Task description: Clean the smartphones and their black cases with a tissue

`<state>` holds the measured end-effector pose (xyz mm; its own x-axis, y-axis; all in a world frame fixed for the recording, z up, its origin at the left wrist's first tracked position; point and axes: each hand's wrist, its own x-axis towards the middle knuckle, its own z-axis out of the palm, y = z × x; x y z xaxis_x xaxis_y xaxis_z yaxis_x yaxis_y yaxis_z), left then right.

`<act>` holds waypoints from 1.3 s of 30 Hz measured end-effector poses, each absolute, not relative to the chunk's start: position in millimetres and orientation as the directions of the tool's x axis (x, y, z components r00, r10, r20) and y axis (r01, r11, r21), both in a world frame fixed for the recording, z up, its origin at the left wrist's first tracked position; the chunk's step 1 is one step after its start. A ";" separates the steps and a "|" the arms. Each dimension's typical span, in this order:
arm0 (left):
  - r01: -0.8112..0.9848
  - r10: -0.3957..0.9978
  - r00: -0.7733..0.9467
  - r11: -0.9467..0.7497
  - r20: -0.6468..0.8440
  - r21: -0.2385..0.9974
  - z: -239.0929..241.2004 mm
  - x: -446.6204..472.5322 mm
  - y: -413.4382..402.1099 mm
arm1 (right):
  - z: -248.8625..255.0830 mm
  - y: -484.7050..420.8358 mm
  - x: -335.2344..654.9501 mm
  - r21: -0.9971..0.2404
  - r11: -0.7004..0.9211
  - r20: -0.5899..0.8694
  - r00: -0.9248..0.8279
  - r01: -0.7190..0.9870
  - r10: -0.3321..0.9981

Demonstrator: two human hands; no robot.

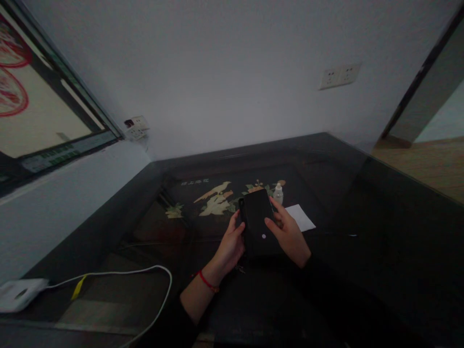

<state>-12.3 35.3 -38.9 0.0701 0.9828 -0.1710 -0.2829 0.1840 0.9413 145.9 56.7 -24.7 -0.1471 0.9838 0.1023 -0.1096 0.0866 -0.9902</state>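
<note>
Above the dark table I hold a black phone [258,212] in both hands, its dark face turned up with a small pale round mark low on it. Along its left edge, my left hand [234,239] is closed, thumb against the side; a red cord bracelet circles that wrist. The right edge is gripped by my right hand [288,229], with the thumb lying over the face and the fingers around the far side. Just behind my right hand stands a small clear dropper bottle [278,192]. A white sheet of paper [301,217] lies beside that hand, partly covered by it.
The black table [366,212] has a bird and flower picture [215,203] in its top. At the left sits a white box [21,294] with a white cable [126,272] looping across the table. Wall sockets [340,76] and a window [43,96] are beyond.
</note>
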 end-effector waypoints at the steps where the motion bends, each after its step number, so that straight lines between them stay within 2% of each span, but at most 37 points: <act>1: -0.328 0.979 0.103 0.203 -0.179 0.923 -35.5 -9.8 31.7 | -25.6 56.5 145.8 -0.991 0.103 0.116 -0.146 -0.090 0.983; 4: -0.539 0.964 0.152 0.267 -0.219 0.799 -27.5 -5.2 25.0 | -27.6 55.9 146.3 -0.988 0.146 0.153 -0.147 -0.057 0.977; 8: -0.621 0.967 0.126 0.252 -0.223 0.743 -23.9 -2.3 22.4 | -27.1 54.7 148.2 -0.986 0.166 0.165 -0.172 -0.008 0.971; 19: -0.610 0.980 0.040 0.180 -0.197 0.772 -17.2 -0.1 17.8 | -14.8 48.7 150.6 -0.987 0.149 0.133 -0.199 0.066 0.971; 23: -0.556 0.987 0.000 0.132 -0.158 0.821 -21.3 -0.4 19.6 | -13.9 49.2 151.8 -0.991 0.123 0.112 -0.184 0.052 0.976; 30: -0.557 0.992 0.047 0.122 -0.116 0.821 -22.2 -2.0 21.7 | -15.9 49.6 151.8 -0.994 0.105 0.111 -0.250 -0.035 0.962; 39: -0.551 0.985 0.086 0.171 -0.148 0.817 -24.2 2.3 18.6 | -19.1 50.8 151.2 -0.985 0.163 0.140 -0.281 0.059 0.949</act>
